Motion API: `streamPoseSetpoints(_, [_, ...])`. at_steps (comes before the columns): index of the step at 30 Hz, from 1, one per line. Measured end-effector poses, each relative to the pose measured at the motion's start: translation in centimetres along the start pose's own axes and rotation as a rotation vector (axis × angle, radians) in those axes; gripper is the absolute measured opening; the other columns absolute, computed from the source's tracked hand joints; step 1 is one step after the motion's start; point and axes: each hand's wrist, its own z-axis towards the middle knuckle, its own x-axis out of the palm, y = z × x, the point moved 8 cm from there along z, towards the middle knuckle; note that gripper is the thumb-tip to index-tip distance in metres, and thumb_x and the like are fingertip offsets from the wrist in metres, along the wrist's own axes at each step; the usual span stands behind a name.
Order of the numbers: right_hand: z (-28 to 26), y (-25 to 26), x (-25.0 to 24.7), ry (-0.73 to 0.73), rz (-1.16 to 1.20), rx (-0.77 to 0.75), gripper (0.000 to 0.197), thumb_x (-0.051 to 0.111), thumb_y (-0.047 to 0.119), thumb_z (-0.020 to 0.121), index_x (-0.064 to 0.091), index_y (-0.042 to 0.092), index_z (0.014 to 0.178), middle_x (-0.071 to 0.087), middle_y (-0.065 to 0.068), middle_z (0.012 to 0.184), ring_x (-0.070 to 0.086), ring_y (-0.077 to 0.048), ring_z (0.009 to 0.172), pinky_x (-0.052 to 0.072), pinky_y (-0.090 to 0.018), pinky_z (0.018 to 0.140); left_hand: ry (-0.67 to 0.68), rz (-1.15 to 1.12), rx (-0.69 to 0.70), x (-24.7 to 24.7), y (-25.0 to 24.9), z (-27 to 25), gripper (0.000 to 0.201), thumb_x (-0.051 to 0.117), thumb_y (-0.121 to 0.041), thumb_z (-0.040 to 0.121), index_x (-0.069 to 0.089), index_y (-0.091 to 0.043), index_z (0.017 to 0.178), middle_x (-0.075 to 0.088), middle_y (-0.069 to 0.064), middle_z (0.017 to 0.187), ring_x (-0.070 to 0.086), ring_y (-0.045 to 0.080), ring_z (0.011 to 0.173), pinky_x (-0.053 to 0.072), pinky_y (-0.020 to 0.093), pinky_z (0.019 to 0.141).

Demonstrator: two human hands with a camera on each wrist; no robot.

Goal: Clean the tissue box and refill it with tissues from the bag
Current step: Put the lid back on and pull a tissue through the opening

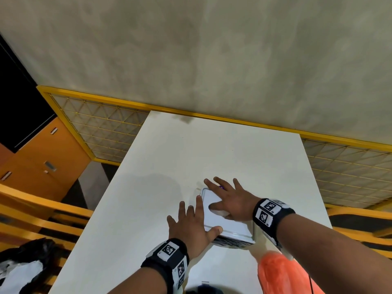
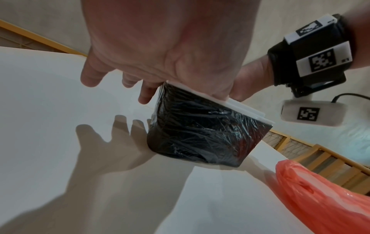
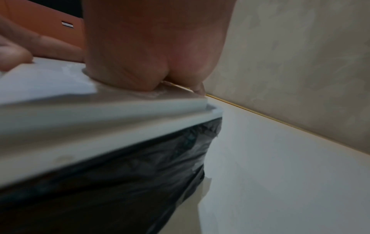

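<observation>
The tissue box (image 1: 230, 227) has a white lid and black sides wrapped in clear film (image 2: 200, 136); it stands on the white table (image 1: 212, 149). My right hand (image 1: 228, 198) lies flat on the lid with fingers spread, its palm pressing down (image 3: 152, 66). My left hand (image 1: 192, 223) rests with straight fingers along the box's left edge, thumb on the lid's near corner (image 2: 160, 52). An orange plastic bag (image 1: 282, 274) lies at the near right of the table (image 2: 320, 197).
A yellow-framed mesh panel (image 1: 101, 128) runs behind the table below a beige wall. Orange cabinets (image 1: 42, 158) stand at the left. A black and white bundle (image 1: 23, 266) lies low on the left. Bare table top stretches beyond the box.
</observation>
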Motion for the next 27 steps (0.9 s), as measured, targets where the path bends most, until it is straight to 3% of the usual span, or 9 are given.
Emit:
streamPoseSetpoints(3, [0.3,0.3,-0.3,0.007,0.004,0.006,0.039,0.071,0.03,0.083,0.048,0.04,0.113,-0.008,-0.012,0.163,0.0,-0.043,0.148,0.022,-0.074,0.1,-0.003,-0.007,0.001,-0.1,0.0,0.0,0.102,0.026,-0.083,0.085,-0.021,-0.025,0.155,0.019,0.003,0.164,-0.007,0.03,0.154,0.014,0.066,0.115])
streamPoseSetpoints(7, [0.4,0.5,-1.0,-0.053,0.079,0.044,0.015,0.067,0.031,0.086,0.067,0.034,0.1,0.011,-0.011,0.163,0.012,-0.043,0.147,0.027,-0.073,0.102,-0.004,-0.003,0.007,-0.1,0.0,0.0,0.102,0.026,-0.083,0.085,-0.022,-0.024,0.155,0.02,0.003,0.164,-0.007,0.03,0.154,0.015,0.065,0.115])
streamPoseSetpoints(10, [0.1,0.5,-1.5,-0.093,0.177,0.071,0.013,0.063,0.035,0.088,0.072,0.034,0.097,0.02,-0.008,0.162,0.017,-0.04,0.147,0.028,-0.067,0.103,-0.006,0.003,0.008,0.0,0.0,0.1,0.102,0.025,-0.083,0.085,-0.022,-0.025,0.154,0.02,0.003,0.164,-0.006,0.03,0.155,0.015,0.065,0.115])
streamPoseSetpoints(13, [-0.7,-0.4,-2.3,-0.207,0.26,0.136,0.011,0.067,0.036,0.077,0.073,0.036,0.087,0.038,-0.007,0.154,0.036,-0.04,0.139,0.038,-0.064,0.096,-0.004,0.01,0.008,0.1,0.0,0.2,0.102,0.026,-0.083,0.086,-0.021,-0.024,0.155,0.019,0.003,0.165,-0.005,0.029,0.155,0.015,0.065,0.115])
streamPoseSetpoints(15, [-1.5,-1.0,-2.0,-0.247,0.328,0.228,0.013,0.065,0.033,0.074,0.071,0.034,0.084,0.042,-0.004,0.151,0.038,-0.037,0.137,0.039,-0.063,0.098,-0.005,0.01,0.006,0.1,0.1,0.2,0.102,0.026,-0.083,0.086,-0.021,-0.024,0.155,0.018,0.003,0.165,-0.005,0.029,0.155,0.015,0.065,0.116])
streamPoseSetpoints(18, [-2.6,-1.1,-1.5,-0.292,0.456,0.352,0.024,0.052,0.039,0.077,0.071,0.035,0.09,0.038,0.001,0.154,0.031,-0.031,0.141,0.033,-0.06,0.103,-0.002,0.018,0.005,0.1,0.1,0.1,0.102,0.025,-0.083,0.086,-0.022,-0.024,0.154,0.019,0.003,0.165,-0.004,0.029,0.155,0.016,0.065,0.115])
streamPoseSetpoints(23, [-3.2,0.2,0.3,-0.1,0.525,0.427,0.025,0.045,0.04,0.098,0.069,0.032,0.1,0.015,0.008,0.162,0.003,-0.02,0.148,0.006,-0.062,0.114,-0.009,0.029,0.005,0.2,0.2,0.2,0.103,0.023,-0.084,0.085,-0.022,-0.024,0.154,0.02,0.003,0.164,-0.002,0.031,0.155,0.017,0.065,0.115])
streamPoseSetpoints(27, [-3.3,-0.1,-0.3,-0.109,0.61,0.496,0.024,0.05,0.044,0.095,0.066,0.027,0.093,0.021,0.008,0.16,0.006,-0.017,0.146,0.002,-0.06,0.114,-0.017,0.032,0.007,0.1,0.2,0.2,0.103,0.023,-0.085,0.084,-0.023,-0.024,0.154,0.021,0.002,0.164,-0.002,0.03,0.155,0.018,0.065,0.115])
